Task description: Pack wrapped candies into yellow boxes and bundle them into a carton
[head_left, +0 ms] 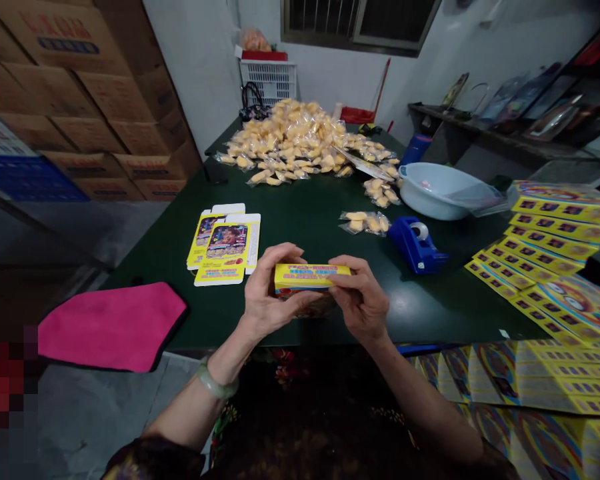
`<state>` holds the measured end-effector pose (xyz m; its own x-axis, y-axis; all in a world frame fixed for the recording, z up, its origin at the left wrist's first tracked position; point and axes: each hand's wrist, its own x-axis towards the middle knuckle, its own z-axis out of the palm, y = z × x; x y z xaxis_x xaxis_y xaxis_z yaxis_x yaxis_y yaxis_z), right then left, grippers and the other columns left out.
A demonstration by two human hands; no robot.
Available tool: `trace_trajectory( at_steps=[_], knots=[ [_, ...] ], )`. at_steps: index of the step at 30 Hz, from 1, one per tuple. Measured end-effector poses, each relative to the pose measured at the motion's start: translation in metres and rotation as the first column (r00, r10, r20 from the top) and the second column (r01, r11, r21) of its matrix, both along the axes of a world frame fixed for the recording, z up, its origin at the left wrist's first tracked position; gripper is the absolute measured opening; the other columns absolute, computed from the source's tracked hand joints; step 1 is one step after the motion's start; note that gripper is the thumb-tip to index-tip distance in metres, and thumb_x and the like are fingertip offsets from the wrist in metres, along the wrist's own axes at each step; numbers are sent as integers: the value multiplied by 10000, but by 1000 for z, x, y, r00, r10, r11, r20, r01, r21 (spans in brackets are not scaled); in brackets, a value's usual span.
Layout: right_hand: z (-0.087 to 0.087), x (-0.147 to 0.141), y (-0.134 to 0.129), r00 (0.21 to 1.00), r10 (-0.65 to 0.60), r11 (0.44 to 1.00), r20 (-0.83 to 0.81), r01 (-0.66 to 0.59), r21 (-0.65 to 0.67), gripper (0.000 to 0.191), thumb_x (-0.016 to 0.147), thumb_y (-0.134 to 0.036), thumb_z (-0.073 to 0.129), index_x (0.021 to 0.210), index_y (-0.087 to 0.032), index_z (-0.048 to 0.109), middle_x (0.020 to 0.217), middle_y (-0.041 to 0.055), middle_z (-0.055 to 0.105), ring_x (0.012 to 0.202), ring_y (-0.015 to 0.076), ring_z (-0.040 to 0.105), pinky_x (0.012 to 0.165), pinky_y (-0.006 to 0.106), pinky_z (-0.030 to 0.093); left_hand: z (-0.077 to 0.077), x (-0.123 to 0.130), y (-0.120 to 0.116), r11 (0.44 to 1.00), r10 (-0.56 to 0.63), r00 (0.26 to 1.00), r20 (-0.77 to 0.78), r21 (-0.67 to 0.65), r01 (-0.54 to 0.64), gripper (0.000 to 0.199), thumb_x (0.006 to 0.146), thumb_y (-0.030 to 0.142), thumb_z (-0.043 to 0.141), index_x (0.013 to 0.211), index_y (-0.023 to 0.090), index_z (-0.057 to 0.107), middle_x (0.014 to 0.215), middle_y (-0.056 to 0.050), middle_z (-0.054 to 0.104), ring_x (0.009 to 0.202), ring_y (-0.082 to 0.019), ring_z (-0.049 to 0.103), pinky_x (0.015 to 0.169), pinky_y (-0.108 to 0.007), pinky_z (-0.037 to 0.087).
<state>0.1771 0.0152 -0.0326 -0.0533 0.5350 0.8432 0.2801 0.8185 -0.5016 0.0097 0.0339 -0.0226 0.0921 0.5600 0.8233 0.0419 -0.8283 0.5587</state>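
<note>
**One yellow box in both hands; flat cartons and loose packets left over**

Head view, the only one. Progress first: the yellow box (313, 275) is standing in shape, in front of me at the near edge of the green table (300, 217). Its upward side looks closed; my hands cover the ends, so can't tell if those are shut, or if anything is inside. Formed boxes sit fanned in stacks on the right (545, 240), with more rows lower down (520, 380), so I'd judge plenty is done. Left over: flat cartons (225, 250), a couple at least, overlapping at left; a big heap of clear packets (295, 137) with yellow pieces at the far end; a few strays near the tape dispenser (420, 247). My guess: well under way, far from finished.

Hands: both are part-curled, grasping the box between them. Left hand (267, 290) wraps the left end, thumb along the near lower edge, fingers behind. Right hand (364, 300) grips the right end, thumb and fingertips at the near corner. Neither is touching anything else that I can see.
</note>
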Motion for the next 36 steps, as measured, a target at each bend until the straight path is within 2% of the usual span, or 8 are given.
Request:
trace_trajectory(
  at_steps=[5, 12, 17, 20, 23, 25, 32, 36],
  knots=[
    [-3, -1, -2, 1000, 14, 1000, -24, -14, -15, 232, 851, -96, 578, 1008, -263, 616, 1103, 60, 591, 989, 185, 592, 792, 353, 522, 6, -5, 0, 992, 83, 984, -160, 107, -66, 224, 760, 185, 736, 968, 202, 657, 958, -42, 632, 851, -141, 638, 706, -262, 536],
    [8, 0, 0, 1000, -26, 999, 5, 26, -43, 188, 861, -130, 581, 1001, -249, 619, 1100, 64, 604, 937, 169, 605, 773, 335, 530, 11, -1, -1, 952, 265, 949, -169, 204, -229, 135, 771, 130, 715, 879, 196, 668, 912, -25, 665, 802, -130, 648, 667, -260, 535],
    [18, 43, -1, 975, -213, 968, 62, 219, -119, 299, 854, -219, 601, 1150, -258, 579, 1237, 78, 558, 633, 76, 536, 592, 262, 504, 17, 0, 6, 861, 469, 878, -90, 268, -433, 170, 759, 95, 707, 872, 216, 670, 925, -12, 654, 807, -134, 639, 661, -270, 521],
    [15, 94, 8, 846, -533, 818, 17, 520, -248, 161, 861, -253, 558, 1005, -210, 615, 975, 43, 627, 582, 89, 521, 564, 261, 472, 11, 1, 16, 843, 491, 863, -119, 313, -437, 164, 751, 101, 714, 864, 201, 651, 872, -14, 636, 751, -122, 613, 623, -251, 498],
    [9, 149, 26, 606, -784, 486, 130, 732, -477, 178, 853, -243, 498, 958, -156, 611, 831, 43, 612, 566, 115, 506, 578, 281, 461, 3, 2, 22, 853, 475, 865, -158, 322, -410, 174, 755, 116, 714, 885, 192, 628, 866, -19, 624, 734, -119, 603, 609, -244, 488],
    [7, 178, 39, 536, -817, 364, 213, 766, -530, 183, 826, -199, 505, 943, -132, 628, 941, 86, 624, 630, 128, 523, 641, 297, 464, 1, 1, 23, 853, 478, 859, -184, 329, -405, 198, 755, 132, 720, 913, 194, 619, 881, -25, 620, 749, -126, 606, 611, -246, 489],
    [16, 215, 63, 685, -606, 192, 405, 620, -761, 196, 807, -236, 655, 643, -133, 626, 534, -32, 522, 499, 84, 461, 506, 221, 376, 0, -5, 25, 884, 405, 889, -212, 337, -323, 332, 723, 208, 764, 1016, 221, 607, 927, -42, 608, 806, -161, 604, 640, -282, 512],
    [21, 223, 71, 744, -533, 56, 403, 506, -861, 176, 890, -284, 605, 838, -117, 612, 703, -29, 586, 550, 61, 521, 521, 201, 456, 1, -6, 26, 908, 369, 902, -222, 294, -299, 283, 746, 179, 738, 993, 236, 613, 901, -19, 603, 742, -127, 596, 576, -240, 492]
  ],
)
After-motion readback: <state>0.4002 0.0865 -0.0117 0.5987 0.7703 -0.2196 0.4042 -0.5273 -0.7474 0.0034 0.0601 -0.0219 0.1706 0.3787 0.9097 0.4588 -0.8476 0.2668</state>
